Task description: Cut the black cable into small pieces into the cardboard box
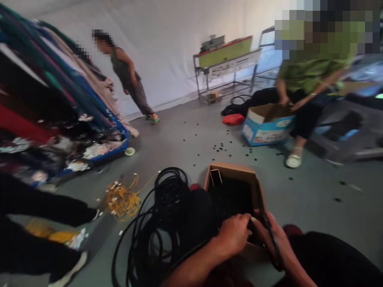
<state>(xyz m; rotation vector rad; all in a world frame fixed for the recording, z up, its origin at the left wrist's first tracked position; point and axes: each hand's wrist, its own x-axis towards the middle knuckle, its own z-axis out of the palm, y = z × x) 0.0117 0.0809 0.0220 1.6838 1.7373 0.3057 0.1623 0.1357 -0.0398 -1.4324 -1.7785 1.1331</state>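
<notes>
My left hand (235, 236) is closed over the near side of a cardboard box (259, 187), pinching what looks like the end of a black cord. That cord seems to run back beside my left forearm. My right hand (275, 229), just right of it, is wrapped round a dark tool with a long curved handle (273, 243); blur hides its exact kind. Both hands are close together at the fingertips. Inside the box lies a mass of small black pieces (230, 195). Loops of black cord (170, 191) lie coiled on the left.
A tangle of yellow cords (123, 201) lies on the floor, with black bits (221, 148) scattered beyond. A seated person in green (314, 79) works over a blue-white box (269, 131). Another person (127, 71) stands near a loaded blue cart (110, 153). Someone's legs (44, 199) are at left.
</notes>
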